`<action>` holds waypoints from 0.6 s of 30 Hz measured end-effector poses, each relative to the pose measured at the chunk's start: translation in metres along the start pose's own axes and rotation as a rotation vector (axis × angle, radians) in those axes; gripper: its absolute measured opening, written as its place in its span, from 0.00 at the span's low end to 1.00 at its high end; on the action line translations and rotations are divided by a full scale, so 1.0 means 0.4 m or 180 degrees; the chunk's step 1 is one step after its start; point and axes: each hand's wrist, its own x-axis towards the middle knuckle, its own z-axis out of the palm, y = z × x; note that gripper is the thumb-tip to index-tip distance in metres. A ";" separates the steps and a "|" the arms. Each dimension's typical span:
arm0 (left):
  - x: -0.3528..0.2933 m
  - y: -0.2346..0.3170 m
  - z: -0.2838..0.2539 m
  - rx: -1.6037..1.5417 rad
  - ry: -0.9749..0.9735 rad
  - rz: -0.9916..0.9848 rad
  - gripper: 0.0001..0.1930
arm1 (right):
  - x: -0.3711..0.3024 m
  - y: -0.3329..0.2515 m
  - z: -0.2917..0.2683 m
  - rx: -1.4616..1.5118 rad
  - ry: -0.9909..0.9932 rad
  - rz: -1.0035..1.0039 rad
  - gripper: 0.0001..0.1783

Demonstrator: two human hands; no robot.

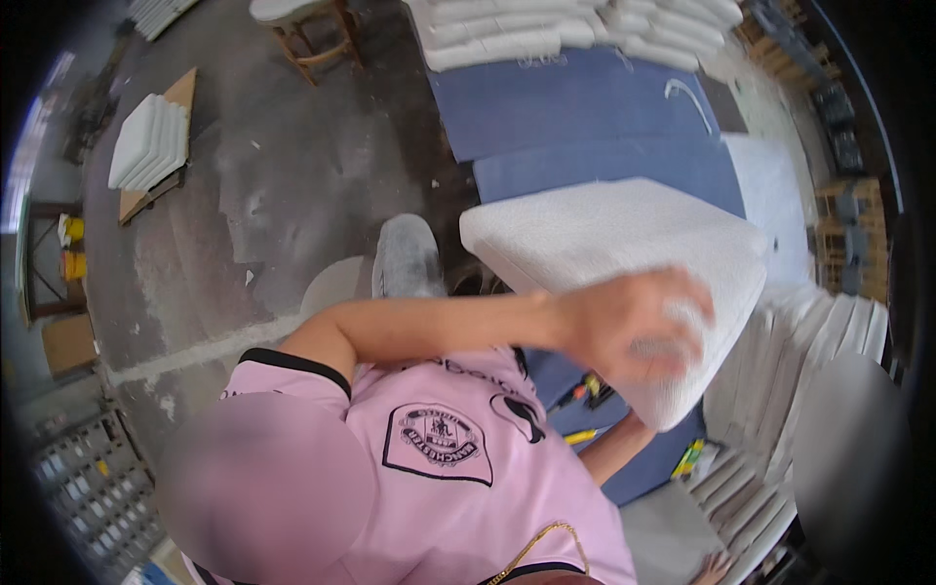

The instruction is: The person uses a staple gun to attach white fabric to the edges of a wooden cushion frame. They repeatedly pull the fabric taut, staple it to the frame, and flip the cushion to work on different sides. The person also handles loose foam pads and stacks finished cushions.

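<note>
Left hand [634, 327] closed on edge of white foam cushion [604, 244], held above blue tabletop [575, 107]. Right hand hidden beneath; grip unclear. Advice: support both sides, keep cushion level.

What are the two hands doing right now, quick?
Left hand: laid over the white foam cushion, holding it; blurred.
Right hand: hidden under the cushion, only the forearm shows; cannot be told.
</note>
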 end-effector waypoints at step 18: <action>-0.585 -0.466 -0.522 0.0567 0.2155 -0.4778 0.30 | -0.030 0.073 0.055 -0.1500 -0.0247 -0.0335 0.50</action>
